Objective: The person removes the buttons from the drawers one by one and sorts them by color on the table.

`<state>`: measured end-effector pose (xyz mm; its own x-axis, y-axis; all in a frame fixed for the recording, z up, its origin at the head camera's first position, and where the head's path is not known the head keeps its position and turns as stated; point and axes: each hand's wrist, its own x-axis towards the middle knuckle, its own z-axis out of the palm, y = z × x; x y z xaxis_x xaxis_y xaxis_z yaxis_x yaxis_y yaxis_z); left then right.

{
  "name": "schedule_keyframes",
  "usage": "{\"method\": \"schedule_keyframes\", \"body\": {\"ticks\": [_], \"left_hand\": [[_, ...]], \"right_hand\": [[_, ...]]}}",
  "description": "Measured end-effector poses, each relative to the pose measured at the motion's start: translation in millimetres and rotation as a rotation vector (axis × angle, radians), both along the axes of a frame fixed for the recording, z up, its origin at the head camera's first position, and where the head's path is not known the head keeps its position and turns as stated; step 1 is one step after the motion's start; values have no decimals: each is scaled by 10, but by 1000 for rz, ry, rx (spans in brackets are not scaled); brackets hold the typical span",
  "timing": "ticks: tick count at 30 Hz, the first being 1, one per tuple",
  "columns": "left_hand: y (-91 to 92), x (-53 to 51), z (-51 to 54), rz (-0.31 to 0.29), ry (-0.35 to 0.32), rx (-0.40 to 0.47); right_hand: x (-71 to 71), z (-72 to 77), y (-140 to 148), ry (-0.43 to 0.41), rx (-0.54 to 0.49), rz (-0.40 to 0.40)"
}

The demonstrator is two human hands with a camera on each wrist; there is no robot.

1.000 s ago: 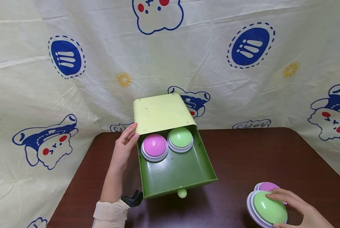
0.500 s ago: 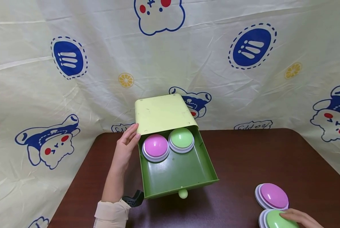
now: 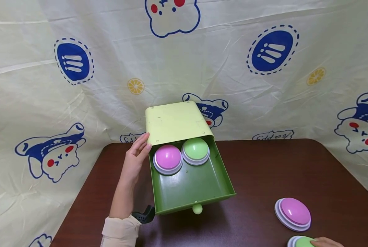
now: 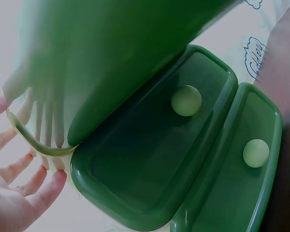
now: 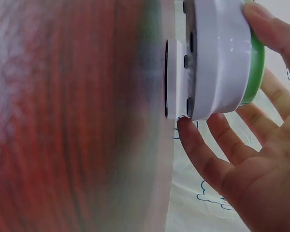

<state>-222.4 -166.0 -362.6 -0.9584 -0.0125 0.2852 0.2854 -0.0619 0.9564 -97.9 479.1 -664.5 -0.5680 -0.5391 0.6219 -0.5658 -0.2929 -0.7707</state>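
A small green drawer cabinet (image 3: 178,122) has its top drawer (image 3: 199,187) pulled out. Inside, against the cabinet, sit a pink domed button (image 3: 168,157) and a green domed button (image 3: 196,149), each on a white base. My left hand (image 3: 134,161) touches the cabinet's left edge with extended fingers, seen also in the left wrist view (image 4: 26,188). At the bottom right, my right hand (image 3: 327,242) grips another green button (image 3: 304,242), partly cut off by the frame. Its white base (image 5: 217,58) lies between thumb and fingers in the right wrist view.
Another pink button (image 3: 295,211) rests on the brown table (image 3: 258,171), just beyond the held one. Two closed drawer fronts with round knobs (image 4: 186,100) show in the left wrist view. A printed cloth (image 3: 221,58) hangs behind the table.
My right hand has moved toward the bottom edge with the green button, uncovering the pink one on the table. The left hand and the drawer stay in place.
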Motion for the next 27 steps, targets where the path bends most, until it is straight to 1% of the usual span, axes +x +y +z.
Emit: {"method": "schedule_keyframes", "body": {"ticks": [1,3,5,7,10,11,14,15,16,17,18,19,21,23,25,27], "left_hand": [[-1,-2,0,1,0,-1],[-3,-6,0,1,0,-3],[-4,-8,3,0,2,-6],[-7,-11,3,-1,4,-9],[-9,-12,1,2,8,-9],[-10,-11,1,3,10,-9],[-8,-13,-4,4,12,-3],[-6,-14,-4,4,11,-3],[-5,-15,-6,3,11,-2],[-4,-16,-7,1,11,-3],[-3,-17,-8,1,9,-2],[-3,-17,-9,2,8,-1],[-4,-16,-11,5,9,-1],[-6,-14,-12,7,13,-1],[-9,-12,-13,8,16,-1],[-10,-9,-13,8,17,-3]], "right_hand": [[-2,-32,22,-44,-14,26],[-4,-83,42,-55,-19,18],[-7,-103,24,51,11,-61],[6,-78,-26,130,30,-130],[46,37,-160,231,34,-236],[61,89,-211,239,25,-245],[88,239,-366,301,-7,-281],[92,280,-413,341,-6,-309],[95,319,-458,363,-10,-319],[111,354,-497,381,1,-358],[134,382,-528,398,29,-414],[160,413,-553,397,68,-467],[223,472,-603,359,165,-594],[297,542,-659,279,279,-719],[336,635,-737,222,323,-767],[363,751,-839,183,318,-788]]}}
